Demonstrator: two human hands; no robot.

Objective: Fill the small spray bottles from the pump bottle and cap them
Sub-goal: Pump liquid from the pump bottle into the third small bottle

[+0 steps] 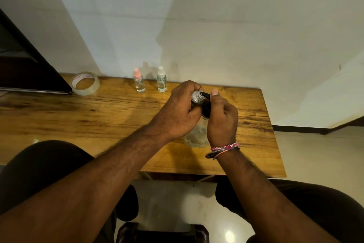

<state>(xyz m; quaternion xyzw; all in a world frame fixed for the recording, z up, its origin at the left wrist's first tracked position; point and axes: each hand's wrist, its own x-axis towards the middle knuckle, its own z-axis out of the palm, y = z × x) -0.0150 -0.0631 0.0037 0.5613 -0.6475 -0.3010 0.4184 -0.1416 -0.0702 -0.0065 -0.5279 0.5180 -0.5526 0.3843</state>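
Observation:
My left hand (180,112) grips a small clear spray bottle (197,97) with no cap, its open neck held against the black nozzle of the pump bottle. The clear pump bottle (197,134) stands on the wooden table (88,116), mostly hidden behind my hands. My right hand (221,118) curls over the black pump head (206,103), thumb on top of it. At the back of the table stand two capped small spray bottles: one with a pink cap (139,81) and one with a white cap (162,79).
A roll of clear tape (85,83) lies at the table's back left, beside a dark slanted panel (29,65). The wall is close behind the table. The table's right edge ends near my right wrist; tiled floor lies beyond.

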